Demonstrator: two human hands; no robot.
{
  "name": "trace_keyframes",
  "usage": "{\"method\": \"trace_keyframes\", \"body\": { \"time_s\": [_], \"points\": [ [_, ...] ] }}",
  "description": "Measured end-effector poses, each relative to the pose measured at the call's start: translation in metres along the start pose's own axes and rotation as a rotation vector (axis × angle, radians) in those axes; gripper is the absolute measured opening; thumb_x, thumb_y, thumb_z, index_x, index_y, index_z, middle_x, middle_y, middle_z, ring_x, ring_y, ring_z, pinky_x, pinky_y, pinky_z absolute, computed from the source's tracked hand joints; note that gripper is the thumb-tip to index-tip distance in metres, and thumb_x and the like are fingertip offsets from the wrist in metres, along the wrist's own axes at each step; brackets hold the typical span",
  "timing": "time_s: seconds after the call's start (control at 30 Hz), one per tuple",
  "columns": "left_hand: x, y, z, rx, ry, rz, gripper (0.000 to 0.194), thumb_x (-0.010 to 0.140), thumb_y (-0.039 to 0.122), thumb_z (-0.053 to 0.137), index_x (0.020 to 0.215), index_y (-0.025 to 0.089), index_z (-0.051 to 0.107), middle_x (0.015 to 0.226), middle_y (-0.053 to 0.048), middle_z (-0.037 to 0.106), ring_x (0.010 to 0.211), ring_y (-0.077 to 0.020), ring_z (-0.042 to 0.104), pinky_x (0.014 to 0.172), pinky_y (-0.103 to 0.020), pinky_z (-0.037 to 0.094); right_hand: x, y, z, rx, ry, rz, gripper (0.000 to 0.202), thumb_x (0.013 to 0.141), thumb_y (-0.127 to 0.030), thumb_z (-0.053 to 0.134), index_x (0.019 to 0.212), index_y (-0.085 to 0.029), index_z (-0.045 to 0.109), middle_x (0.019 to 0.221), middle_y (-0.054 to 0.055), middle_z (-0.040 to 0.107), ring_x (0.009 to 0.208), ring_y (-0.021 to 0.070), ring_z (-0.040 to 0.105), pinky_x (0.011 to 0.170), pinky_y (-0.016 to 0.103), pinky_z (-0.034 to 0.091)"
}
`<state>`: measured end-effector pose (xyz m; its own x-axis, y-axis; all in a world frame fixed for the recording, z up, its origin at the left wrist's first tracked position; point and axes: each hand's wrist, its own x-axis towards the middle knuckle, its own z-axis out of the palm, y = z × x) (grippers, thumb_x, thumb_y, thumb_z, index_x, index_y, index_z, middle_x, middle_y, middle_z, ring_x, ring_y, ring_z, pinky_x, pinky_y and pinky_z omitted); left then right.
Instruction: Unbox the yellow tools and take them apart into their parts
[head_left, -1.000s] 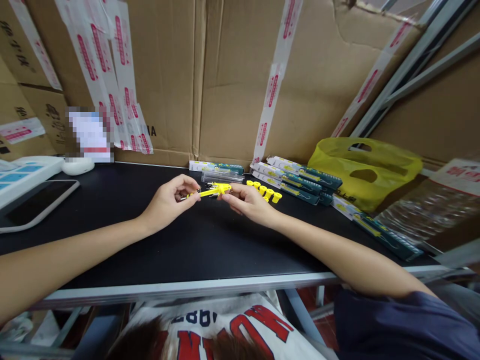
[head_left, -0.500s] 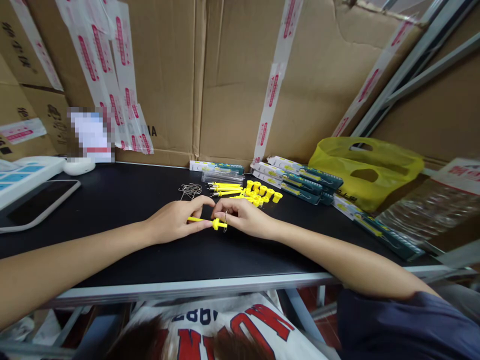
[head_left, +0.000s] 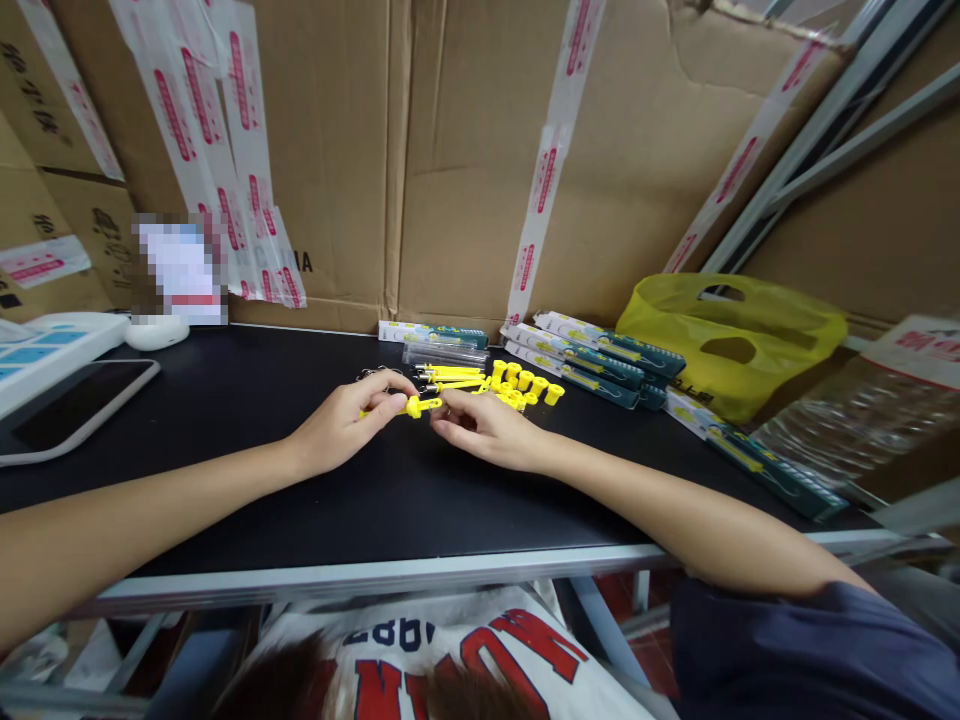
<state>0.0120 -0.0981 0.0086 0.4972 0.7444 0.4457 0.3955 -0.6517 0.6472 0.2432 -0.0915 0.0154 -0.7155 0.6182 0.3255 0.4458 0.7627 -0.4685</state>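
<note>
My left hand [head_left: 351,422] pinches a slim yellow plastic stick tool [head_left: 415,407], whose collar and slotted tip stick out to the right past the thumb. My right hand [head_left: 491,428] is curled close to that tip, thumb and fingers together; what lies in the pinch is too small to make out. Just behind the hands lie several yellow tools with metal tips [head_left: 452,374] and a group of small yellow caps [head_left: 528,381]. Thin bent metal wires [head_left: 369,374] show partly behind my left hand.
Clear plastic tubes [head_left: 444,355] lie behind the yellow parts. Printed packages [head_left: 592,355] are stacked at the back right, near a yellow bag [head_left: 720,345] and a clear plastic-wrapped bundle [head_left: 840,410]. A phone [head_left: 79,405] lies at the left. Cardboard [head_left: 465,180] walls the back.
The yellow tool has moved up and left with my left hand, its tip now tilted upward. My right hand has shifted slightly upward; the wire loop seen by its fingers no longer shows clearly.
</note>
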Motion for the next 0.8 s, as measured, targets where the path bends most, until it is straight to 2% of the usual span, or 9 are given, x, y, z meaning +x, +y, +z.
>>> {"method": "trace_keyframes", "body": {
  "time_s": [0.13, 0.27, 0.4, 0.57, 0.7, 0.8],
  "points": [
    [0.0018, -0.001, -0.0001, -0.102, -0.006, -0.025, 0.036, 0.093, 0.047, 0.041, 0.107, 0.018, 0.058, 0.06, 0.006, 0.038, 0.05, -0.0085, 0.034, 0.046, -0.021, 0.028, 0.001, -0.0009, -0.0036, -0.128, 0.004, 0.042, 0.012, 0.089, -0.024, 0.044, 0.093, -0.018, 0.054, 0.07, -0.002, 0.055, 0.06, 0.0106, 0.047, 0.058, 0.023, 0.034],
    [0.0028, 0.0009, 0.0003, 0.018, -0.001, -0.03, 0.034, 0.089, 0.046, 0.05, 0.107, 0.019, 0.061, 0.064, 0.005, 0.046, 0.052, -0.0077, 0.037, 0.048, -0.021, 0.029, 0.0024, 0.0013, -0.0069, -0.213, 0.006, 0.063, 0.02, 0.093, -0.028, 0.038, 0.093, -0.017, 0.055, 0.081, 0.003, 0.06, 0.071, 0.0136, 0.053, 0.065, 0.025, 0.036],
    [0.0017, 0.0014, 0.0009, 0.066, -0.029, -0.023, 0.028, 0.09, 0.043, 0.049, 0.094, 0.018, 0.061, 0.067, 0.004, 0.052, 0.055, -0.0084, 0.044, 0.051, -0.02, 0.035, 0.002, 0.002, -0.0063, -0.226, -0.049, 0.055, 0.027, 0.095, -0.029, 0.032, 0.087, -0.017, 0.055, 0.08, 0.003, 0.06, 0.072, 0.0142, 0.054, 0.069, 0.026, 0.037],
    [-0.0004, 0.0019, 0.0016, 0.155, -0.082, 0.046, 0.022, 0.089, 0.037, 0.048, 0.088, 0.018, 0.057, 0.074, 0.002, 0.056, 0.064, -0.0109, 0.051, 0.06, -0.022, 0.039, 0.0016, 0.0009, -0.0023, -0.183, -0.024, 0.06, 0.018, 0.092, -0.022, 0.036, 0.092, -0.018, 0.053, 0.078, 0.001, 0.057, 0.069, 0.0134, 0.052, 0.066, 0.025, 0.037],
    [-0.0012, 0.0014, 0.0016, 0.206, -0.195, 0.124, 0.022, 0.089, 0.038, 0.049, 0.097, 0.02, 0.058, 0.085, 0.0, 0.061, 0.073, -0.0127, 0.055, 0.067, -0.023, 0.041, 0.0008, -0.0001, 0.0005, -0.111, -0.012, 0.033, 0.014, 0.092, -0.022, 0.037, 0.093, -0.018, 0.051, 0.077, 0.0, 0.055, 0.066, 0.0124, 0.049, 0.063, 0.024, 0.036],
    [-0.0016, 0.0001, 0.0007, 0.236, -0.288, 0.14, 0.026, 0.089, 0.042, 0.05, 0.103, 0.021, 0.057, 0.079, 0.003, 0.06, 0.064, -0.0103, 0.052, 0.061, -0.021, 0.038, -0.0008, -0.0044, 0.0023, -0.041, -0.022, 0.002, 0.012, 0.093, -0.024, 0.039, 0.095, -0.018, 0.05, 0.077, 0.0, 0.054, 0.067, 0.012, 0.048, 0.063, 0.024, 0.037]
  ]
}}
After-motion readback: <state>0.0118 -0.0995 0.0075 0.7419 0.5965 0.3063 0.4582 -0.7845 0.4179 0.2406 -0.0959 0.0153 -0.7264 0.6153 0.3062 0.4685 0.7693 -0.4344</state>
